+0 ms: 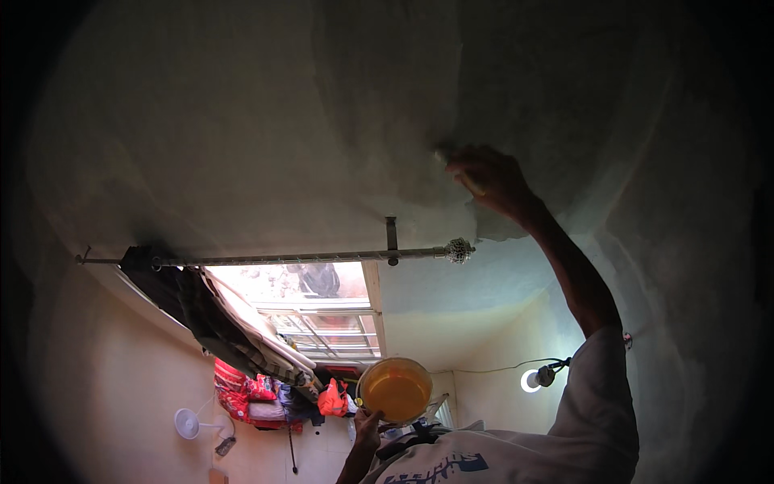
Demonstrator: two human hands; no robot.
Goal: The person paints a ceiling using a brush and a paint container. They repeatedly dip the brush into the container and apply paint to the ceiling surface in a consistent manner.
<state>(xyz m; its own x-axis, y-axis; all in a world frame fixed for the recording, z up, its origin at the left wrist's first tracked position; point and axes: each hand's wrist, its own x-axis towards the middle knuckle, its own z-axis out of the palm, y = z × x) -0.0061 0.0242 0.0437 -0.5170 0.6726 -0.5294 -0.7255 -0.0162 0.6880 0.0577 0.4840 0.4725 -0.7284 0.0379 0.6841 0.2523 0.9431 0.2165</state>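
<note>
My right hand [490,176] is raised high against the grey wall [387,97], closed around what looks like a paintbrush [472,186]. The brush's pale tip meets the wall, and its details are lost in the dim light. Darker, damp-looking patches spread above and around it. Low in front of my body, my left hand [368,426] grips the side of a round tub [362,377]. The tub is tilted enough to show yellow-orange liquid [397,395] inside.
A metal curtain rod [322,258] with a round wire finial [459,251] runs below my right hand. Dark curtains [201,302] hang at its left beside a bright window [322,310]. Red bags [232,391], a white fan-like lamp [187,424] and a lit bulb [530,381] are lower down.
</note>
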